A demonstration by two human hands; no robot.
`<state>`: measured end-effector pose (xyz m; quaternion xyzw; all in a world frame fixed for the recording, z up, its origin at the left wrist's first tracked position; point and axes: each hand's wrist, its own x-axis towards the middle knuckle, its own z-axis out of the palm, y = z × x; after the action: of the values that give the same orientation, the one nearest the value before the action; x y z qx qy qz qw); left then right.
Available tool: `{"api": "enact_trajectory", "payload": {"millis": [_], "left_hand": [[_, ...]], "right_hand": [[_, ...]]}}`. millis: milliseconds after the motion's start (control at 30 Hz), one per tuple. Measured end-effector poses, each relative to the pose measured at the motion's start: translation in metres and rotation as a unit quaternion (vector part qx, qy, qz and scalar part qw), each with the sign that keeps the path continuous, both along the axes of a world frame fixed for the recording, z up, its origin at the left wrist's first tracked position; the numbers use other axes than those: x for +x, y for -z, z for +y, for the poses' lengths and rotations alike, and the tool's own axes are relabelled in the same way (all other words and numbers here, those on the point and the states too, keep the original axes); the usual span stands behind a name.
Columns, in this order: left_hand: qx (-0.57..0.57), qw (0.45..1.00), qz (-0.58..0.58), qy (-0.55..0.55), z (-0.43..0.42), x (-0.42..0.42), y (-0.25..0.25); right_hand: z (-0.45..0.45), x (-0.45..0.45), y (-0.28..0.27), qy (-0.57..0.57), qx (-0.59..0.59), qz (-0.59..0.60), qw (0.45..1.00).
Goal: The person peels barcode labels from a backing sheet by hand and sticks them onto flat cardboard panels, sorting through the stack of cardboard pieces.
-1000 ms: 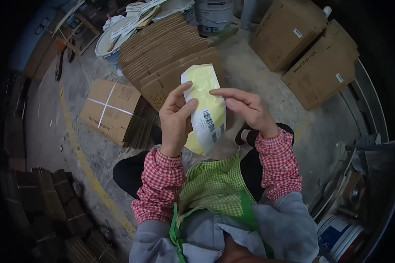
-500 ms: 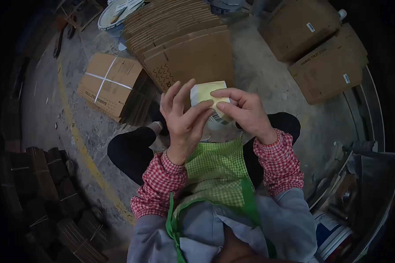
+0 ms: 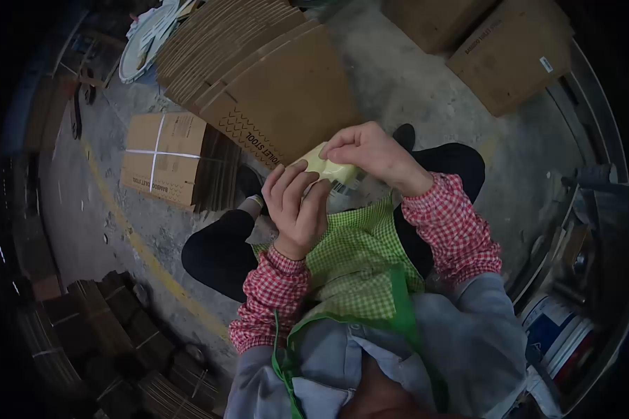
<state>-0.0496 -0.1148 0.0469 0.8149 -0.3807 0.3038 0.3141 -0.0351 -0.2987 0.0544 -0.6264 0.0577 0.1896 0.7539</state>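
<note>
In front of my apron, both hands meet at a roll of barcode labels (image 3: 335, 170) with pale yellow backing paper. My left hand (image 3: 295, 207) is closed on its left side, fingers curled over the edge. From the right, my right hand (image 3: 381, 155) pinches the upper part of the yellow paper between thumb and fingertips. A bit of white with dark barcode lines shows under the yellow paper. Just beyond the hands stands a row of flattened cardboard boxes (image 3: 286, 91) printed with "TOILET STOOL".
A strapped bundle of flat cartons (image 3: 162, 157) lies at the left. More cartons (image 3: 514, 59) stand at the upper right. Tied cardboard bundles (image 3: 94, 325) fill the lower left, and a bucket (image 3: 555, 335) is at the lower right. A yellow line (image 3: 150, 262) crosses the concrete floor.
The view has shifted. My right hand has moved to the upper edge of the yellow paper, and my left fingers, previously raised, now curl over the roll.
</note>
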Motion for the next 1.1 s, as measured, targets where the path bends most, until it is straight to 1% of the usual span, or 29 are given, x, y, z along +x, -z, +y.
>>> {"api": "enact_trajectory", "payload": {"millis": [33, 100, 133, 167, 200, 233, 267, 300, 333, 367, 433, 467, 533, 567, 633, 667, 767, 800, 833, 867, 900, 933, 967, 1000, 1033, 1067, 1100], "left_hand": [[0.02, 1.0, -0.006, 0.009, 0.0, -0.002, -0.003], [0.012, 1.0, 0.008, 0.024, -0.003, -0.004, -0.004], [0.002, 0.999, 0.02, 0.027, -0.004, -0.004, -0.006], [-0.001, 0.998, 0.056, 0.019, -0.002, -0.004, -0.012], [-0.098, 0.988, 0.122, 0.013, -0.008, -0.003, -0.009], [-0.195, 0.963, 0.186, 0.005, -0.012, -0.001, -0.005], [-0.245, 0.939, 0.24, -0.008, -0.016, 0.005, -0.01], [-0.329, 0.882, 0.338, -0.011, -0.021, 0.01, -0.013], [-0.408, 0.805, 0.429, -0.014, -0.026, 0.016, -0.013], [-0.442, 0.776, 0.45, -0.007, -0.033, 0.026, -0.01], [-0.469, 0.725, 0.504, -0.016, -0.044, 0.044, 0.006], [-0.459, 0.748, 0.479, -0.01, -0.054, 0.051, 0.014], [-0.461, 0.74, 0.489, -0.031, -0.073, 0.062, 0.025], [-0.454, 0.75, 0.48, -0.041, -0.08, 0.067, 0.035], [-0.467, 0.747, 0.471, -0.048, -0.093, 0.078, 0.049], [-0.477, 0.744, 0.464, -0.055, -0.098, 0.084, 0.055], [-0.481, 0.75, 0.447, -0.082, -0.11, 0.103, 0.079], [-0.49, 0.751, 0.435, -0.084, -0.114, 0.11, 0.088], [-0.488, 0.751, 0.433, -0.104, -0.117, 0.118, 0.098], [-0.491, 0.749, 0.43, -0.113, -0.118, 0.126, 0.109], [-0.462, 0.782, 0.394, -0.144, -0.119, 0.133, 0.122], [-0.429, 0.811, 0.357, -0.175, -0.121, 0.142, 0.132], [-0.396, 0.835, 0.317, -0.215, -0.122, 0.149, 0.142], [-0.395, 0.833, 0.316, -0.222, -0.122, 0.153, 0.151], [-0.372, 0.841, 0.298, -0.256, -0.124, 0.158, 0.156], [-0.348, 0.847, 0.28, -0.288, -0.125, 0.161, 0.16], [-0.328, 0.855, 0.255, -0.309, -0.125, 0.162, 0.163]], "right_hand": [[-0.003, 0.003, 0.011, 0.005, 0.023, 0.014, 1.0], [-0.012, 0.006, 0.04, 0.029, 0.011, 0.009, 0.999], [-0.019, 0.007, 0.049, 0.034, -0.084, -0.001, 0.996], [-0.026, 0.009, 0.06, 0.036, -0.178, -0.01, 0.983], [-0.042, 0.013, 0.09, 0.076, -0.31, -0.088, 0.944], [-0.056, 0.015, 0.112, 0.112, -0.434, -0.164, 0.878], [-0.068, 0.014, 0.102, 0.122, -0.546, -0.152, 0.815], [-0.08, 0.014, 0.092, 0.134, -0.528, -0.183, 0.819], [-0.089, 0.017, 0.081, 0.145, -0.509, -0.214, 0.821], [-0.095, 0.02, 0.067, 0.097, -0.49, -0.22, 0.838], [-0.098, 0.028, 0.061, 0.039, -0.342, -0.258, 0.903], [-0.095, 0.028, 0.04, 0.007, -0.312, -0.153, 0.938], [-0.095, 0.045, 0.025, -0.098, -0.338, -0.053, 0.934], [-0.097, 0.054, 0.023, -0.128, -0.312, -0.008, 0.941], [-0.095, 0.072, 0.047, -0.064, -0.223, -0.117, 0.966], [-0.094, 0.084, 0.063, -0.048, -0.166, -0.131, 0.976], [-0.094, 0.118, 0.095, -0.059, -0.136, -0.12, 0.982], [-0.095, 0.125, 0.104, -0.043, -0.164, -0.121, 0.978], [-0.094, 0.134, 0.112, -0.055, -0.163, -0.12, 0.978], [-0.093, 0.142, 0.121, -0.037, -0.146, -0.122, 0.981], [-0.092, 0.149, 0.131, -0.018, -0.128, -0.125, 0.984], [-0.09, 0.155, 0.134, -0.009, -0.204, -0.139, 0.969], [-0.086, 0.16, 0.138, -0.016, -0.202, -0.137, 0.97], [-0.082, 0.163, 0.141, 0.013, -0.243, -0.158, 0.957], [-0.08, 0.168, 0.146, 0.043, -0.284, -0.179, 0.941], [-0.077, 0.172, 0.158, 0.056, -0.237, -0.172, 0.954], [-0.075, 0.174, 0.166, 0.052, -0.234, -0.17, 0.956]]}}
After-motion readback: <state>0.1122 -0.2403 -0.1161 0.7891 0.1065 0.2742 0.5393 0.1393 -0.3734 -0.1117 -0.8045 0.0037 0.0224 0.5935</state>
